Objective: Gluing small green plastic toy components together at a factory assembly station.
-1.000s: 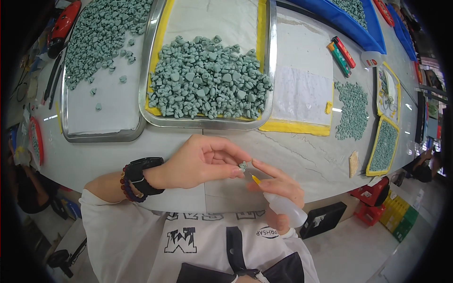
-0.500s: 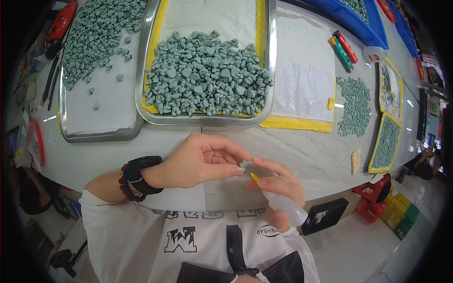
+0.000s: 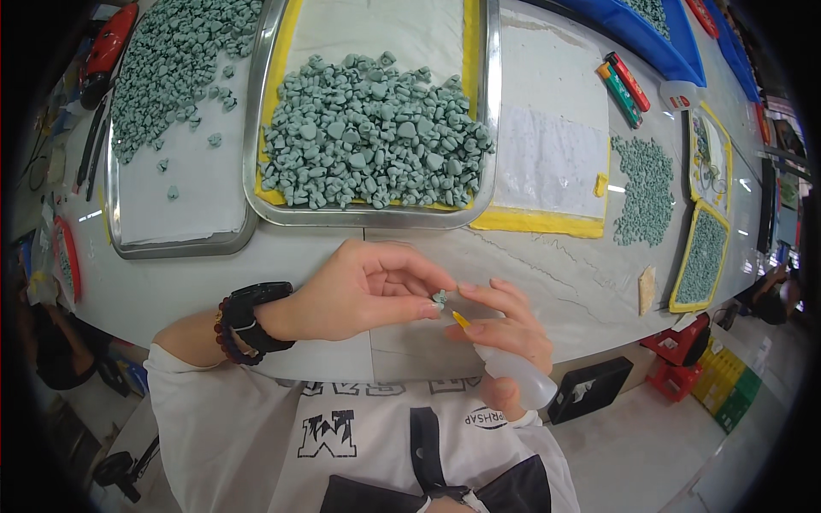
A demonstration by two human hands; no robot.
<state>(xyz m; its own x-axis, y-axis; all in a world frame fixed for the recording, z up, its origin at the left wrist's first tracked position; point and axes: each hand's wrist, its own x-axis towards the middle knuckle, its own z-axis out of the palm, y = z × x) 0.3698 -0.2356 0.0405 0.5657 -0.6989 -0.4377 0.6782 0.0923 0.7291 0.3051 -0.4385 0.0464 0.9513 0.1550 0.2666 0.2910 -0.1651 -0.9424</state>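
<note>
Over near side of pale table (image 3: 410, 349), pinching green piece (image 3: 440, 297) in left hand (image 3: 363, 289), clasping translucent bottle (image 3: 525, 377) in right hand (image 3: 515, 332). Ideally, keep yellow tip (image 3: 462, 320) steady beside green piece.

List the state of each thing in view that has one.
Left hand: pinching a piece
Piece: held, off the table
Right hand: gripping a bottle
Bottle: tilted, yellow tip toward the piece
Left tray: partly covered
Middle tray: partly covered
Blue bin: holding contents, fill level unclear
</note>
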